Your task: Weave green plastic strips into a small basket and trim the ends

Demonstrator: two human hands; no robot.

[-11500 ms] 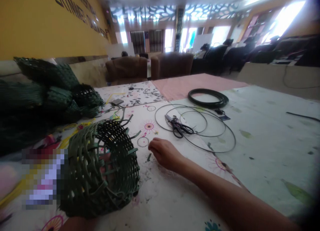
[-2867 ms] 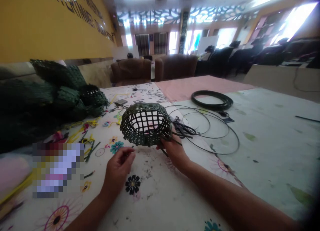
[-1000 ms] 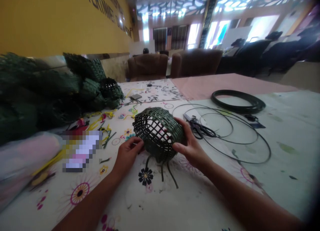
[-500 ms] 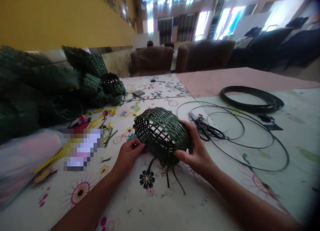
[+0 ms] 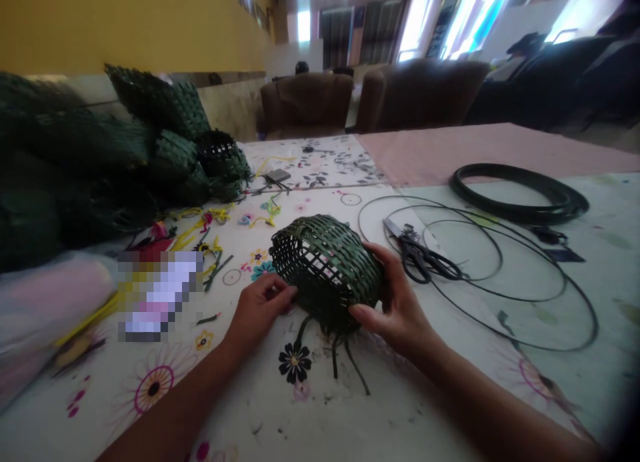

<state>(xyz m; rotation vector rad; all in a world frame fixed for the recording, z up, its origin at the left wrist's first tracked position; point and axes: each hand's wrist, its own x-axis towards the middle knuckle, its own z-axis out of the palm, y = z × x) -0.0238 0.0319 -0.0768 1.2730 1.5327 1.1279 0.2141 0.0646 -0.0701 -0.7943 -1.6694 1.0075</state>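
A small dark green woven basket point(image 5: 327, 265) lies on its side on the flowered tablecloth point(image 5: 310, 409), its open mouth turned to the left. Loose green strips trail from under it toward me. My right hand point(image 5: 395, 305) cups its right side, fingers wrapped round the weave. My left hand point(image 5: 260, 307) pinches the lower left rim with its fingertips.
Black scissors point(image 5: 423, 259) lie on thin wire hoops point(image 5: 500, 275) just right of the basket. A coil of dark strip point(image 5: 520, 192) sits at the far right. A heap of green woven baskets point(image 5: 100, 155) fills the left. Yellow and green scraps point(image 5: 210, 249) lie between.
The basket went from my left side to between both hands in front of me. In the last second it has tipped slightly lower, and my view has dropped toward the table.
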